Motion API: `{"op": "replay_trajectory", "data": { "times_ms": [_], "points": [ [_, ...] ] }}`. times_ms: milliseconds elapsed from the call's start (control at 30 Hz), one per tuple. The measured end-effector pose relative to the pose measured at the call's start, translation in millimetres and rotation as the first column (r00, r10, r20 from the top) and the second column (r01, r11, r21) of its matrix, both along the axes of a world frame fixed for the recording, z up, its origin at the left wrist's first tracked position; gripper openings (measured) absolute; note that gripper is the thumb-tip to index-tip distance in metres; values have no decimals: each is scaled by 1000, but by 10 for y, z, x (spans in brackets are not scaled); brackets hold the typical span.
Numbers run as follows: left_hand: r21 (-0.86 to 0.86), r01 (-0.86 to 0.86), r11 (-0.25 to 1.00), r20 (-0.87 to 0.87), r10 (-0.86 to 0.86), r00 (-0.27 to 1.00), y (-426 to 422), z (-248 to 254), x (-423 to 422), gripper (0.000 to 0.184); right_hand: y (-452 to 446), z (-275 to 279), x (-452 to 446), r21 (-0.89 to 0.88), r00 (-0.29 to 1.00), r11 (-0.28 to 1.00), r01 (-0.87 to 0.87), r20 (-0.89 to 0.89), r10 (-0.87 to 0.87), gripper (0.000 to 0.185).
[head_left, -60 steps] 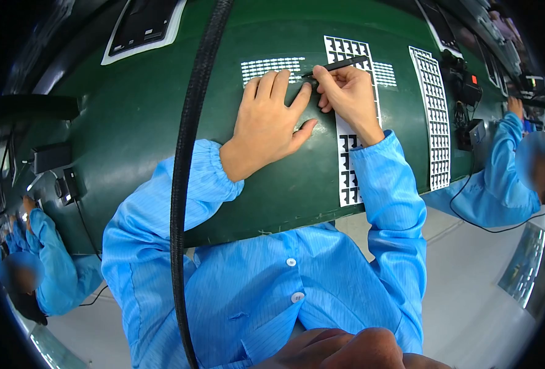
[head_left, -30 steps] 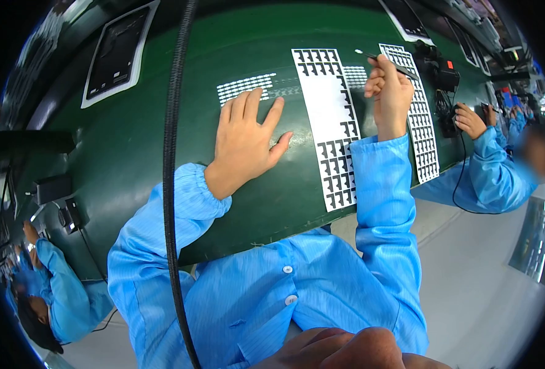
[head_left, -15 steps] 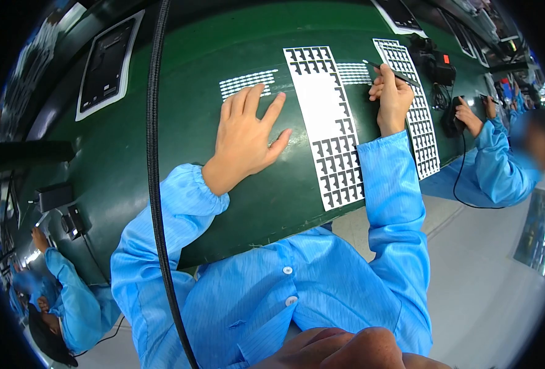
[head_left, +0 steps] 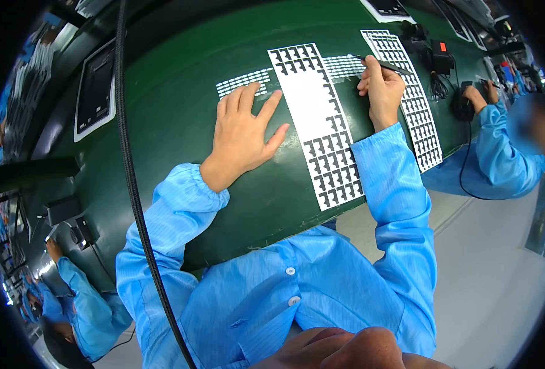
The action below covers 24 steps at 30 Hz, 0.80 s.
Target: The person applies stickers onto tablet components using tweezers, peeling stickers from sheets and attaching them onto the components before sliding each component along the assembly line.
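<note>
My left hand [head_left: 240, 132] lies on the green table with fingers spread, its fingertips at the near edge of a clear sheet with rows of small white pieces [head_left: 243, 83]. In my right hand [head_left: 384, 91] is a slim, pointed black tool, seemingly tweezers [head_left: 388, 65]. Its tip is over a second group of small white pieces [head_left: 341, 66]. Between my hands lies a white sheet of black stickers [head_left: 331, 163], its upper middle partly bare. Whether the tip grips anything is too small to tell.
More black sticker sheets [head_left: 417, 101] lie to the right, near a black adapter [head_left: 441, 58]. A black panel [head_left: 97, 89] sits at left. A black braided cable [head_left: 131, 178] hangs across the view. Co-workers in blue sleeves [head_left: 500, 154] sit at both sides.
The view has shifted a little. My right hand has moved slightly and turned the black tweezers flatter, the tip still by the right white pieces. My left hand stays spread on the table.
</note>
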<state>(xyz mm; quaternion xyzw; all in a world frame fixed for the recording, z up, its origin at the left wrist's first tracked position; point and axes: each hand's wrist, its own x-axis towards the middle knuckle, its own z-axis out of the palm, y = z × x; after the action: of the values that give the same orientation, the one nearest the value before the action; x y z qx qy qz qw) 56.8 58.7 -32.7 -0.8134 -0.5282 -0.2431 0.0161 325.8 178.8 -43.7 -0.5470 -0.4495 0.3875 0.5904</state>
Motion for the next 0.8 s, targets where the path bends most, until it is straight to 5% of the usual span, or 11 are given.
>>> {"op": "replay_trajectory", "data": {
  "times_ms": [400, 633, 800],
  "points": [
    [40, 40, 998, 26, -41, 999, 119, 141, 104, 51, -8, 22, -1, -17, 1000, 1000, -4, -27, 4, 30],
    [70, 161, 984, 222, -173, 960, 1277, 108, 568, 28, -30, 33, -25, 6, 997, 999, 51, -66, -51, 31],
    [-206, 46, 978, 253, 8, 967, 2344, 157, 1131, 24, -40, 75, -52, -3, 984, 992, 125, -131, -124, 33]
  ]
}}
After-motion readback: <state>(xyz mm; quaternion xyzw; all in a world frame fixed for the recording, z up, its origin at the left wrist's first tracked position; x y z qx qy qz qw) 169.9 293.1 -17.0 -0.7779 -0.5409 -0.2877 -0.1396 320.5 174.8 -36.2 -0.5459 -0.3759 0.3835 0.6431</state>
